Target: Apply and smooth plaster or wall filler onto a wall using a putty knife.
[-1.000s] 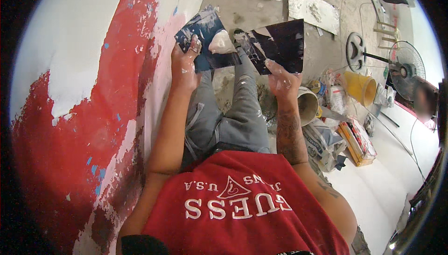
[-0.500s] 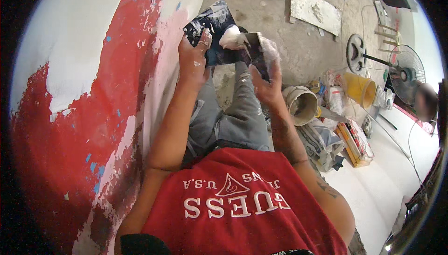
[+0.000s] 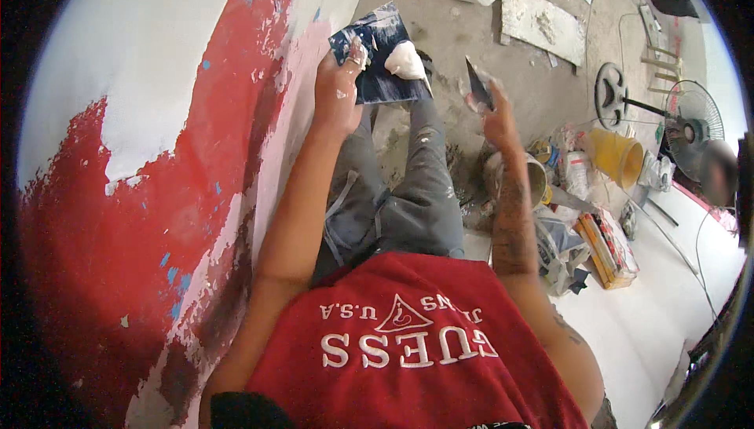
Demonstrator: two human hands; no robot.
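Two flat dark tools are held, one in each hand, above the concrete floor (image 3: 440,17). The left hand (image 3: 338,95) grips the left plate (image 3: 373,87) at its near left corner: the thumb presses on the upper face, and the other fingers are mostly hidden beneath. The plate's face is turned up and streaked white; a lump of white paste (image 3: 404,61) sits toward its right edge. The right hand (image 3: 500,119) is closed around the right plate (image 3: 477,86), which is tilted almost edge-on to the camera; blur prevents reading each finger's position. The two plates stand apart, with the left plate nearer the red and white wall (image 3: 212,115). A pale bucket (image 3: 536,179) stands near the right forearm, partly covered by it. Farther right are a yellow bucket (image 3: 616,156) and a pedestal fan (image 3: 693,127).
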